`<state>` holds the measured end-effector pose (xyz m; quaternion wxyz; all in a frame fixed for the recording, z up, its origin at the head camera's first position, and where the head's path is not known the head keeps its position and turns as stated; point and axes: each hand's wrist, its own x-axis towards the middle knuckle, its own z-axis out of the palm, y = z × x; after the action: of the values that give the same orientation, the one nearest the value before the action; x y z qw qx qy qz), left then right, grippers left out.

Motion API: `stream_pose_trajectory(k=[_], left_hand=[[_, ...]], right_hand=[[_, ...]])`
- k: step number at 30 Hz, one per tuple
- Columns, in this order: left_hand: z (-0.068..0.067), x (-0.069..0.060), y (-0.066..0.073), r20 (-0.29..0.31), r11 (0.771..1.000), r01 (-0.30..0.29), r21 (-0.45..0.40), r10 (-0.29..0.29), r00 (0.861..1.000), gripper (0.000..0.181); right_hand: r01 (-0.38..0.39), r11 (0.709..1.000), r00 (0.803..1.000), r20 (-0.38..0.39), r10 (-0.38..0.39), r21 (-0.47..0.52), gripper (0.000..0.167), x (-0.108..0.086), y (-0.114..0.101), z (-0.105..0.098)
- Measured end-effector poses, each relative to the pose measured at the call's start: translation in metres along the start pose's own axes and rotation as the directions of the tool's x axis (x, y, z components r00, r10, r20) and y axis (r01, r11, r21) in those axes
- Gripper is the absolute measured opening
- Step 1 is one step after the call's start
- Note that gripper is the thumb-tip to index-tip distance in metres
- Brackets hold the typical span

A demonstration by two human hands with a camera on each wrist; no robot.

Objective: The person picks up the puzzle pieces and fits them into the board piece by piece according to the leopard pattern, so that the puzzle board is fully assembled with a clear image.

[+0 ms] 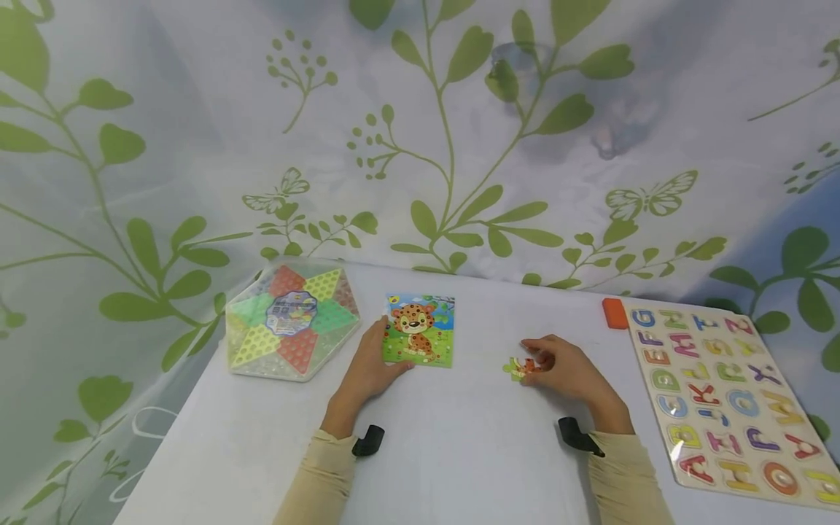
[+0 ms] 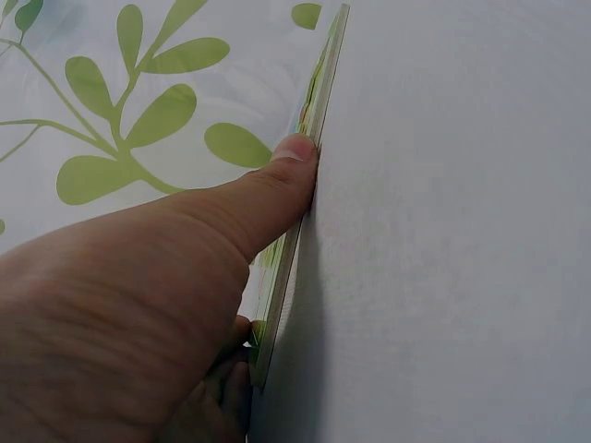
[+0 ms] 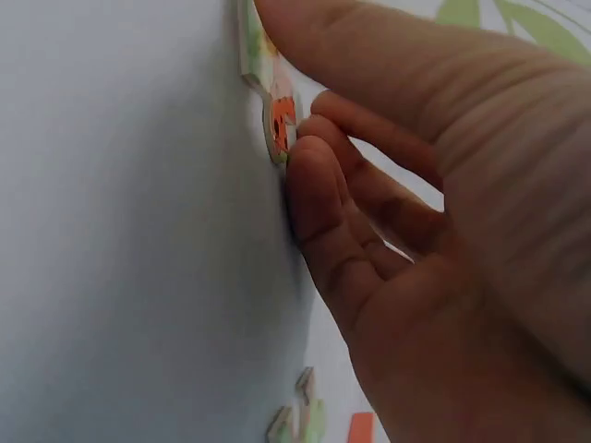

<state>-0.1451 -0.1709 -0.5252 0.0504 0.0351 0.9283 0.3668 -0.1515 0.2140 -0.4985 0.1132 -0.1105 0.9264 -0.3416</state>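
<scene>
A square leopard picture puzzle [image 1: 420, 332] lies flat on the white table. My left hand [image 1: 369, 368] holds its lower left corner, fingers along the left edge and thumb at the bottom edge. In the left wrist view, the thumb [image 2: 277, 175] presses on the puzzle's thin edge [image 2: 300, 240]. To the right, my right hand [image 1: 571, 368] pinches a small green and orange jigsaw piece [image 1: 516, 370] close to the tabletop. The right wrist view shows the piece's orange spotted part [image 3: 281, 120] against the fingertips. More small pieces [image 3: 300, 415] show low in that view.
A hexagonal board with coloured triangles [image 1: 292, 321] lies at the left in clear wrapping. At the right is an alphabet board [image 1: 712, 386], with an orange block [image 1: 615, 313] at its upper left corner. A leaf-patterned curtain [image 1: 420, 146] hangs behind the table.
</scene>
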Motion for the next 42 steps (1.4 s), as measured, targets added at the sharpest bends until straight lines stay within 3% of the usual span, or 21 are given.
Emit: stream_pose_trajectory(k=[7, 12, 15, 18, 21, 25, 30, 34, 42], left_hand=[[0.001, 0.0, 0.002, 0.004, 1.0, 0.011, 0.005, -0.011, 1.0, 0.107], [0.001, 0.0, 0.001, -0.001, 1.0, 0.009, 0.01, -0.009, 1.0, 0.107], [0.001, -0.002, 0.001, 0.001, 1.0, 0.007, 0.008, -0.007, 1.0, 0.106], [0.0, -0.002, 0.002, 0.001, 1.0, 0.004, 0.007, -0.004, 1.0, 0.106], [0.0, -0.002, 0.002, 0.0, 1.0, 0.003, 0.013, -0.003, 1.0, 0.106], [0.0, -0.002, 0.003, -0.008, 1.0, 0.0, 0.019, 0.0, 1.0, 0.106], [0.001, -0.003, 0.003, -0.004, 1.0, -0.005, 0.011, 0.005, 1.0, 0.105], [0.002, -0.003, 0.003, -0.003, 0.999, -0.031, 0.015, 0.031, 1.0, 0.104], [0.0, -0.001, -0.001, -0.025, 0.999, -0.04, 0.031, 0.041, 0.999, 0.104]], right_hand=[[-0.057, 0.998, 0.998, -0.01, 0.057, -0.041, 0.043, -0.002, -0.006, 0.005], [-0.074, 0.997, 0.997, -0.038, 0.073, -0.038, 0.035, -0.004, -0.009, 0.007], [-0.052, 0.998, 0.996, -0.071, 0.053, 0.019, 0.028, -0.002, -0.012, 0.013], [0.018, 0.991, 0.994, -0.111, -0.003, 0.132, 0.022, 0.004, -0.022, 0.023], [0.081, 0.97, 0.991, -0.125, -0.053, 0.229, 0.021, 0.016, -0.042, 0.036], [0.125, 0.95, 0.991, -0.086, -0.105, 0.287, 0.021, 0.038, -0.074, 0.058], [0.169, 0.949, 0.986, -0.031, -0.167, 0.268, 0.018, 0.068, -0.101, 0.09], [0.159, 0.961, 0.987, -0.022, -0.158, 0.225, 0.015, 0.083, -0.115, 0.106], [0.17, 0.985, 0.985, -0.028, -0.169, 0.031, 0.011, 0.095, -0.141, 0.112]])
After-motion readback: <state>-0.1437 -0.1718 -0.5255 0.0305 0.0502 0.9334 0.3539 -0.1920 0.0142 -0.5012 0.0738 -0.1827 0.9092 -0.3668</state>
